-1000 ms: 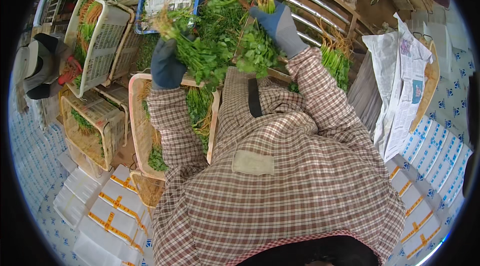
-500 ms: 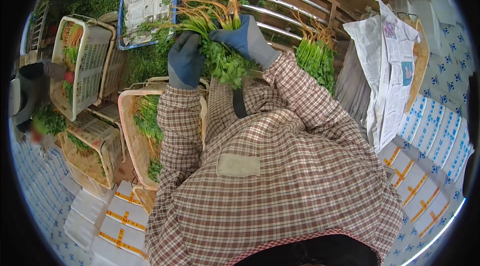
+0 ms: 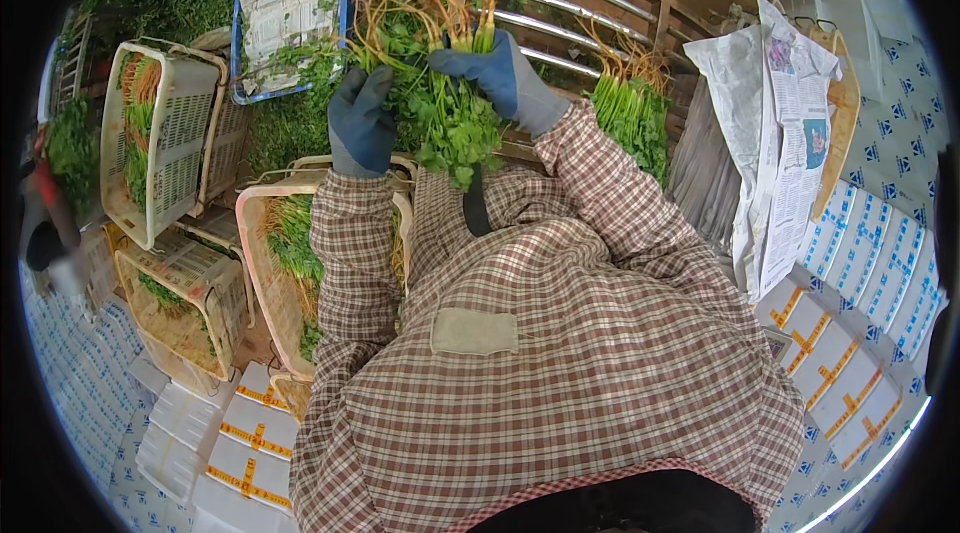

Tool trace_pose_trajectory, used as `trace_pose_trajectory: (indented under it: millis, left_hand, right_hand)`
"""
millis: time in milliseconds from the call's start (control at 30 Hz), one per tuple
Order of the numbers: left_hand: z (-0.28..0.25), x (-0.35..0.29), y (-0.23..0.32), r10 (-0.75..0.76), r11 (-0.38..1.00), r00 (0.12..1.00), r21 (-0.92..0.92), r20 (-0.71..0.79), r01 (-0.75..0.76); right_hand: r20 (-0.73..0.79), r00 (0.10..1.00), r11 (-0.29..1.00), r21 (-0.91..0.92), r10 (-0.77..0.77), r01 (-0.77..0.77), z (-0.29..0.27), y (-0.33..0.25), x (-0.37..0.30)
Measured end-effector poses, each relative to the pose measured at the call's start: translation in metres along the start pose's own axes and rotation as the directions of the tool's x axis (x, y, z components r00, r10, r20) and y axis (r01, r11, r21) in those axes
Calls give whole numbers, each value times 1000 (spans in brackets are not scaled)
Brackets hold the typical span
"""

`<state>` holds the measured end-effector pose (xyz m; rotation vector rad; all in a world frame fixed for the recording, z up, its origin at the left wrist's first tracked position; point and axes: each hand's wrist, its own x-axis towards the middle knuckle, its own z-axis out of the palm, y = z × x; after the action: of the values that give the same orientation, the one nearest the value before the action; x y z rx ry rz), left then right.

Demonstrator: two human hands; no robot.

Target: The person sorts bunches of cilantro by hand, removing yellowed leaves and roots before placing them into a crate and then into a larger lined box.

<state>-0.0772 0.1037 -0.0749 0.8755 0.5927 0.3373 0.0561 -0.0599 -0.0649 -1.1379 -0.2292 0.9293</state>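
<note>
My right hand (image 3: 490, 83), in a blue and grey glove, grips a bunch of coriander (image 3: 458, 133). The bunch hangs with its leaves toward me and its long, pale orange roots pointing away. To its left is my left hand (image 3: 362, 123), gloved in the same blue, its fingers half curled and apart. Its fingertips lie just below a few loose rooted stalks (image 3: 372, 58); whether they touch them is hard to see. Another bundle of coriander (image 3: 630, 123) lies to the right of my right forearm, roots pointing away.
Below my left hand stands a pale crate (image 3: 262, 273) of coriander. Further left are more crates (image 3: 175, 148). A blue tray (image 3: 238, 53) lined with newspaper lies ahead. Metal bars (image 3: 570, 8) run at front right, beside newspaper sheets (image 3: 790, 163). A person's dark sleeve (image 3: 45, 233) shows at far left.
My left hand has drawn back from the bunch, down and left, and its fingers have loosened. My right hand keeps its grip, with the bunch more upright. The person at left has moved.
</note>
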Motion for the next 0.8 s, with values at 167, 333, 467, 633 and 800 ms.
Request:
trace_pose_trajectory:
  millis: [167, 333, 467, 633, 800]
  left_hand:
    - [-5, 7, -6, 518, 627, 784, 472, 342, -620]
    - [23, -1, -3, 125, 964, 991, 229, 49, -133]
    - [22, -8, 13, 50, 972, 995, 225, 90, -69]
    - [14, -5, 29, 44, 998, 963, 34, 265, -54]
    - [-6, 4, 29, 121, 993, 945, -32, 305, -117]
  right_hand:
    - [-16, 1000, 985, -173, 19, -21, 8, -10, -1]
    - [-98, 990, 975, 208, 101, -79, 19, -4, -2]
    - [-65, 993, 927, -357, 103, -120, 19, -31, -8]
    - [16, 995, 995, -14, -97, 97, -18, -6, 2]
    - [-116, 993, 994, 112, 8, 5, -13, -9, 0]
